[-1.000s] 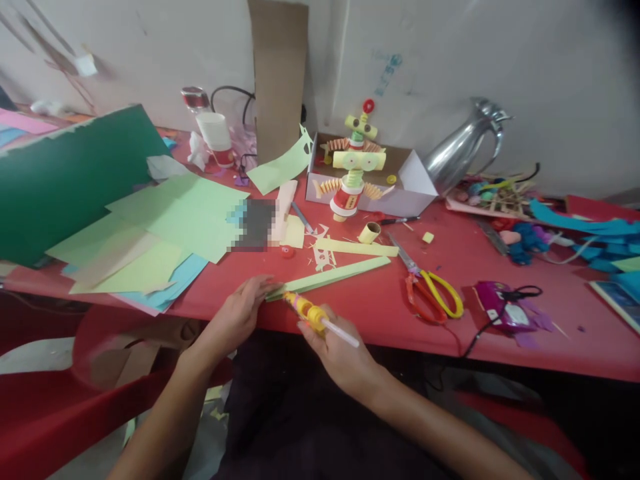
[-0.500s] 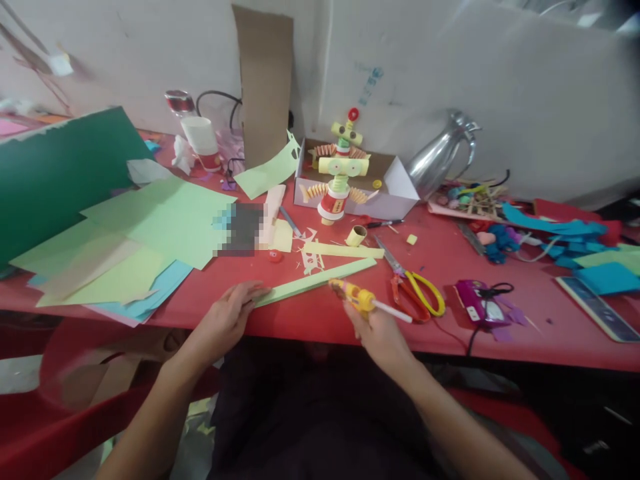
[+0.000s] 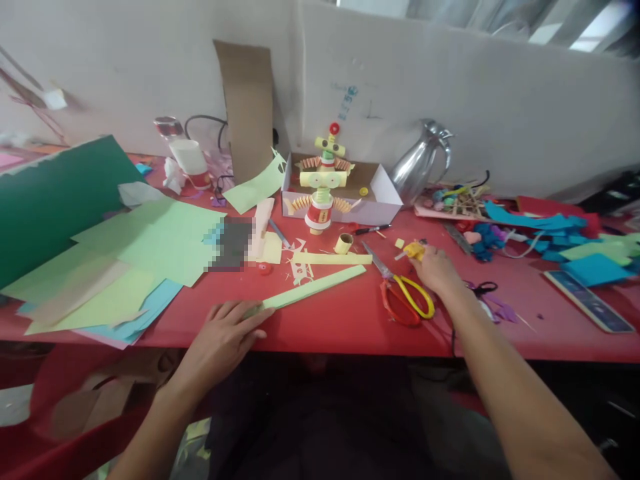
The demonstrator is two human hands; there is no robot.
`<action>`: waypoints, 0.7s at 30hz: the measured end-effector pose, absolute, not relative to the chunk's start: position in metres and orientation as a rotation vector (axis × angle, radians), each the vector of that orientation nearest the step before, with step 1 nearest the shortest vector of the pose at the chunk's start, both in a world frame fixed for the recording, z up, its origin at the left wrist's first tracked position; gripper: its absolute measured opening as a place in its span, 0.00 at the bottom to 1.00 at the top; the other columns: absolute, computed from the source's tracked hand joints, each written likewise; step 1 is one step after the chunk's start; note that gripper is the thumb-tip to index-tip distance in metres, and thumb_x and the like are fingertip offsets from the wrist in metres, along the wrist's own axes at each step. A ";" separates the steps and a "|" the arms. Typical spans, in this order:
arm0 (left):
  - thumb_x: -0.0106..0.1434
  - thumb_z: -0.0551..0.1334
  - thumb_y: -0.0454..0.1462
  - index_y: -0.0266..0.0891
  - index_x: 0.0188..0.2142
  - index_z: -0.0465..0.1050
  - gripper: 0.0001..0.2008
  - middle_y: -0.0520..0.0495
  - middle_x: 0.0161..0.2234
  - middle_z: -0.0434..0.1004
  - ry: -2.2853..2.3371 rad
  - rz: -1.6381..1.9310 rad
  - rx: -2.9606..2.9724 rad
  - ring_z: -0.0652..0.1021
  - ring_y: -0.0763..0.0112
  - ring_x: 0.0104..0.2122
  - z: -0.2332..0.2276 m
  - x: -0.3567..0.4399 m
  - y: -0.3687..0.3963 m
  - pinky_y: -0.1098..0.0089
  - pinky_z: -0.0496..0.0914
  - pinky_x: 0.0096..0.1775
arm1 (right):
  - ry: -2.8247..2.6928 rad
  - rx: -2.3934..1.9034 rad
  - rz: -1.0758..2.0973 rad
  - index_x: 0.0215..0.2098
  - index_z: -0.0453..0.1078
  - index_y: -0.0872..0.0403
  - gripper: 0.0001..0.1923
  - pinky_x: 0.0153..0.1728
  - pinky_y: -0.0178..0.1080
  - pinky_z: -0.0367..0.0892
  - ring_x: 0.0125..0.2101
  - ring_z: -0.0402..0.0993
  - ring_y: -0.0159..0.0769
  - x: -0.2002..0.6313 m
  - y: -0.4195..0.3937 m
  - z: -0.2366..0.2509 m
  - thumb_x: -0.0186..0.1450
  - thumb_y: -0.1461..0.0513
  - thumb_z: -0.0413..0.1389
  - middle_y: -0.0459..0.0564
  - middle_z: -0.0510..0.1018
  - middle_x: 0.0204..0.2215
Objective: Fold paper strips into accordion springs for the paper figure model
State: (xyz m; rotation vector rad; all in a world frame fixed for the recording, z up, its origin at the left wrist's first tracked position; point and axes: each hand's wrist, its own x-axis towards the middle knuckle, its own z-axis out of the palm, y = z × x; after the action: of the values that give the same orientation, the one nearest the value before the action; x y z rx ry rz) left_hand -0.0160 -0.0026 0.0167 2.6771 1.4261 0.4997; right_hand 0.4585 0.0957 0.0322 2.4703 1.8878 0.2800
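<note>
Left hand (image 3: 220, 340) lies flat, fingers spread, on a long pale-green paper strip (image 3: 313, 288) near the red bench's (image 3: 350, 320) front edge; right hand (image 3: 436, 269) grips a small yellow plastic glue gun (image 3: 414, 250) beside yellow-handled scissors (image 3: 405, 293).

My left hand (image 3: 220, 337) lies palm down near the front edge of the surface (image 3: 350, 320), fingers stretched forward and slightly spread, the forearm running back toward my lower left. My right arm is extended well out to the right, elbow nearly straight. My right hand (image 3: 435, 269) sits knuckles up, fingers curled closed around a small yellow tool (image 3: 414, 251).
</note>
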 end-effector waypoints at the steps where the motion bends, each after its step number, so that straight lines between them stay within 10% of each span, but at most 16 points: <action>1: 0.68 0.55 0.43 0.50 0.57 0.70 0.19 0.44 0.54 0.74 1.439 0.477 2.705 0.72 0.55 0.51 0.017 -0.015 -0.004 0.53 0.65 0.51 | 1.877 2.443 0.281 0.52 0.62 0.72 0.23 0.46 0.45 0.63 0.48 0.70 0.56 0.464 0.102 0.029 0.69 0.57 0.51 0.74 0.73 0.46; 9: 0.68 0.56 0.44 0.54 0.57 0.69 0.19 0.44 0.54 0.74 1.489 0.444 2.730 0.71 0.54 0.51 0.017 -0.011 -0.006 0.51 0.62 0.51 | 2.190 2.423 0.549 0.52 0.67 0.68 0.18 0.51 0.51 0.60 0.51 0.66 0.54 0.415 0.078 0.049 0.68 0.65 0.47 0.71 0.72 0.47; 13: 0.68 0.56 0.44 0.53 0.56 0.71 0.18 0.43 0.55 0.73 1.512 0.422 2.711 0.71 0.53 0.51 0.018 -0.011 -0.008 0.51 0.61 0.52 | 3.036 1.757 0.091 0.57 0.68 0.54 0.19 0.55 0.47 0.62 0.54 0.65 0.45 0.312 0.033 0.037 0.72 0.60 0.45 0.59 0.70 0.55; 21: 0.69 0.53 0.43 0.46 0.61 0.65 0.22 0.38 0.54 0.74 1.753 0.395 2.688 0.72 0.48 0.53 0.029 0.029 -0.017 0.39 0.53 0.58 | 3.046 1.630 -0.115 0.60 0.67 0.51 0.23 0.54 0.52 0.63 0.55 0.61 0.50 0.265 0.009 0.021 0.72 0.53 0.45 0.59 0.70 0.55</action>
State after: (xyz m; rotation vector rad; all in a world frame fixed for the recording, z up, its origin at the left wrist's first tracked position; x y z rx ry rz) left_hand 0.0286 -0.0173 0.0288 2.6877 1.7526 0.3947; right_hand 0.2652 0.0091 0.0208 1.6301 3.0464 -0.1146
